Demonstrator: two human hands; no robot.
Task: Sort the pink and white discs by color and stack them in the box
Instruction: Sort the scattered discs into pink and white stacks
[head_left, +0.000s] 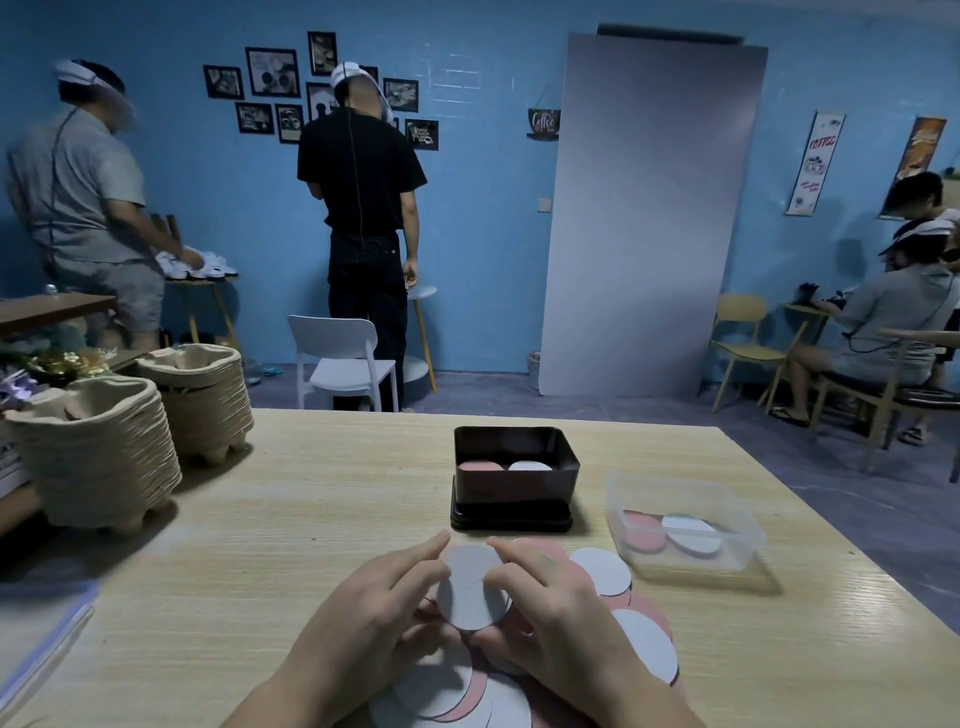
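Observation:
A small stack of white discs (469, 586) is held upright between both hands near the table's front edge. My left hand (382, 608) grips its left rim and my right hand (545, 603) pinches its right rim. Loose pink and white discs (644, 644) lie spread under and around my hands. The black box (514, 491) stands just beyond, with a pink disc stack (480, 465) on its left side and a white disc stack (530, 466) on its right.
A clear plastic tub (685, 525) holding pink and white discs sits right of the black box. Two piles of stacked pulp trays (98, 457) fill the table's left side. People, chairs and small tables stand in the room beyond.

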